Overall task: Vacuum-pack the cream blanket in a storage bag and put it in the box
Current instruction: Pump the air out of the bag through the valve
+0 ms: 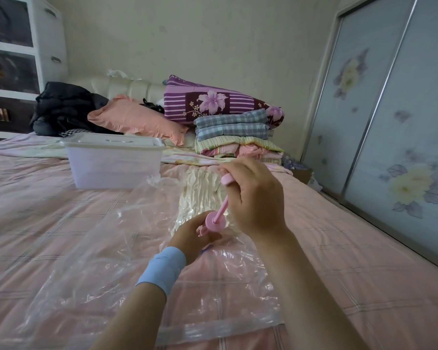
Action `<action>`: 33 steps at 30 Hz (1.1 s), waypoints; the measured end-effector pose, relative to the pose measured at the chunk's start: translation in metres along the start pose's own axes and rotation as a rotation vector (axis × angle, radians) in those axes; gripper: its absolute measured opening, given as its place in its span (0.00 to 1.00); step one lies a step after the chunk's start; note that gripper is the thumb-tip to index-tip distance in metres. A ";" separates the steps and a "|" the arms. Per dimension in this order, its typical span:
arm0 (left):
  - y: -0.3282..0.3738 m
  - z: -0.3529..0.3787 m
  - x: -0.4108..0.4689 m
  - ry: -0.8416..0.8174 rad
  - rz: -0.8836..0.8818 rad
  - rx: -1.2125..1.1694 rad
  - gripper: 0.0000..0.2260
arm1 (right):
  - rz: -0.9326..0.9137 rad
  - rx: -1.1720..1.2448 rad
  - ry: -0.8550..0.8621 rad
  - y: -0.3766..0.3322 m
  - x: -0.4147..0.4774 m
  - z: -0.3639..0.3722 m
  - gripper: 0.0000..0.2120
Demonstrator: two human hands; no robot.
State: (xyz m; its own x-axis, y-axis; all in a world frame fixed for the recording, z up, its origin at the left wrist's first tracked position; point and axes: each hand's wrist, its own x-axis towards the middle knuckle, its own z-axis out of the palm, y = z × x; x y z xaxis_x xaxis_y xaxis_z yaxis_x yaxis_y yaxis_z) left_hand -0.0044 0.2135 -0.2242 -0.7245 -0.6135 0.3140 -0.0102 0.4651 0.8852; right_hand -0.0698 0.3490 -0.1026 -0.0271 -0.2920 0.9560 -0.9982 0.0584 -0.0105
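Behind right hand (253, 198), pump handle (226, 179) half-hidden.

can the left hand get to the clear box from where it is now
Probably yes, once freed. The left hand holds the pink pump by its barrel, so it must let go first. Only the flat storage bag lies between it and the clear box, whose lid is on.

Grips pink pump (214, 220) at its barrel with left hand (190, 237), pinches raised handle with right hand (256, 195), over crumpled cream blanket (200, 190) inside clear storage bag (99, 243) on pink bed (339, 236). Lidded translucent box (114, 165) just beyond.
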 end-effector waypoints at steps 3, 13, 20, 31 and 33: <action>0.003 -0.001 -0.001 0.015 -0.007 0.013 0.24 | 0.039 -0.014 0.047 0.001 -0.014 0.008 0.12; 0.001 0.002 -0.005 -0.004 -0.002 0.006 0.15 | 0.233 0.033 -0.320 0.003 -0.071 0.045 0.18; -0.007 -0.002 0.004 0.000 0.051 -0.029 0.19 | 0.006 0.018 0.079 -0.010 -0.009 0.002 0.11; -0.002 0.001 0.001 -0.031 -0.001 0.017 0.16 | 0.264 -0.057 -0.452 0.009 -0.079 0.054 0.20; -0.002 -0.001 0.001 -0.005 0.001 -0.017 0.16 | 0.249 0.025 -0.389 0.001 -0.057 0.039 0.21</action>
State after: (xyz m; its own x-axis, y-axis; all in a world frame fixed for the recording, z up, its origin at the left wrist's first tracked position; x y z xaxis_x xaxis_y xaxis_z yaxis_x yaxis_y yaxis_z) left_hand -0.0046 0.2113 -0.2249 -0.7283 -0.6097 0.3127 0.0019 0.4546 0.8907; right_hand -0.0713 0.3285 -0.1688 -0.2792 -0.6086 0.7428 -0.9597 0.1504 -0.2374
